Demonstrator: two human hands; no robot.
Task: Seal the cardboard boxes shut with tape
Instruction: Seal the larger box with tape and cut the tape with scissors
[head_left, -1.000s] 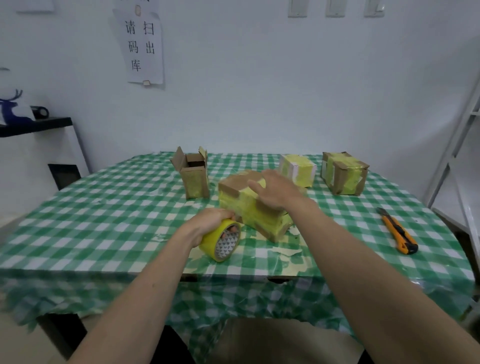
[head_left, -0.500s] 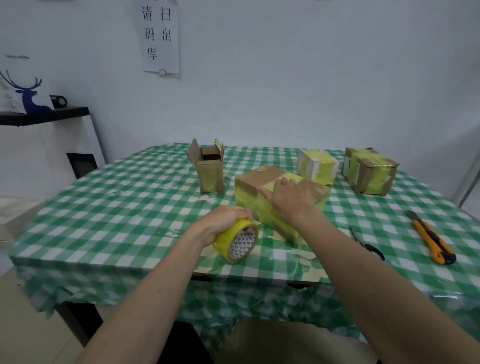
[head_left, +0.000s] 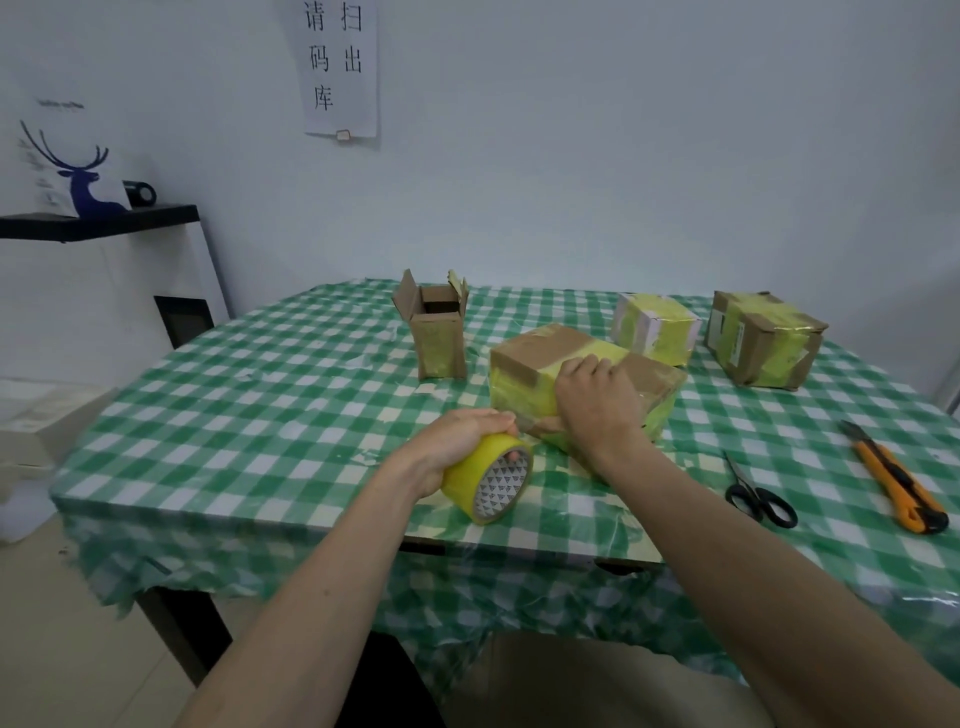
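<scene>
A: Two hands, status?
B: Left hand (head_left: 457, 439) grips the yellow tape roll (head_left: 488, 478) near the table (head_left: 260, 415) front edge. Right hand (head_left: 597, 400) presses flat, fingers extended, on the cardboard box (head_left: 535, 374) beside it.

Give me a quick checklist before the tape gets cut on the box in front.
1. Tape roll gripped by left hand: ok.
2. Right hand pressing on the front box: ok.
3. Strip running taut from roll to box: cannot tell, the film is barely visible.
4. Scissors within reach on the right: ok.
5. Orange utility knife blade retracted: cannot tell.
6. Small box at the back closed: not ok, flaps stand open.
</scene>
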